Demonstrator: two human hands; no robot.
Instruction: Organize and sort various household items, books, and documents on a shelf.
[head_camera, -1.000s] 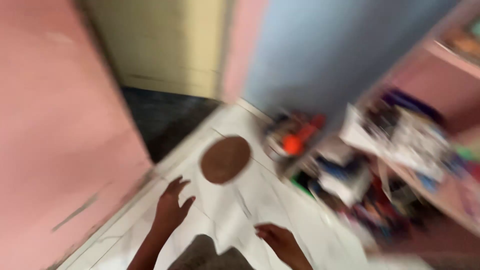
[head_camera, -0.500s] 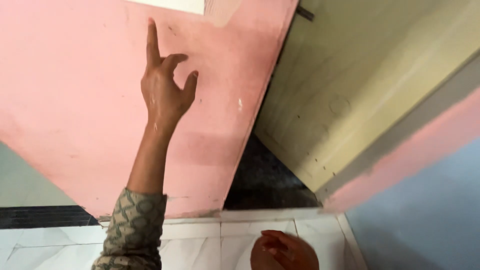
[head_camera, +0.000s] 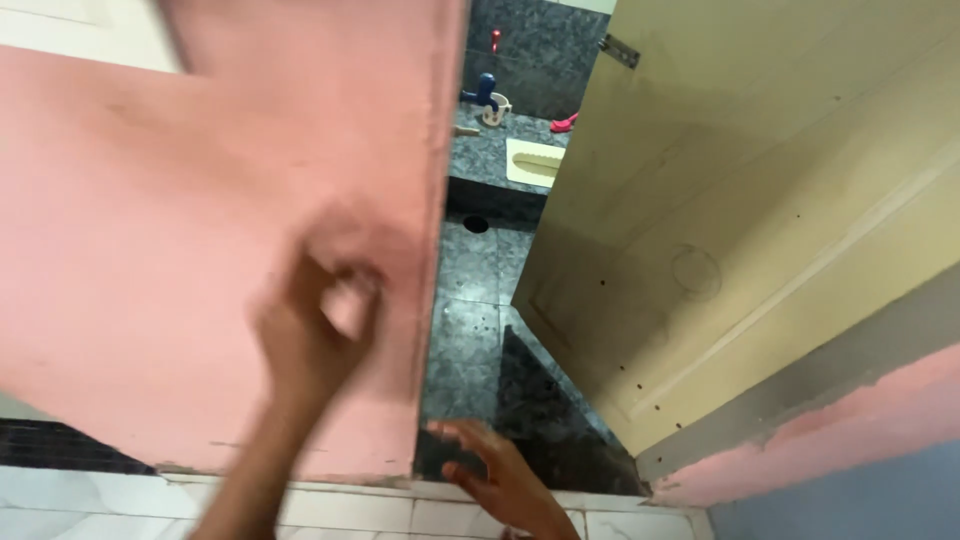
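While the pink wall (head_camera: 180, 230) fills the left of the view, the left hand (head_camera: 315, 325) is raised in front of it near the wall's edge, blurred, fingers curled loosely with nothing in them (whether it touches the plaster I cannot tell). Lower and just right, the right hand (head_camera: 495, 475) hangs open, fingers spread, empty, over the dark speckled floor (head_camera: 470, 320) at the doorway threshold. Beyond stands a pale floor-level toilet pan (head_camera: 535, 160). Rightmost, the cream door (head_camera: 760, 200) stands ajar.
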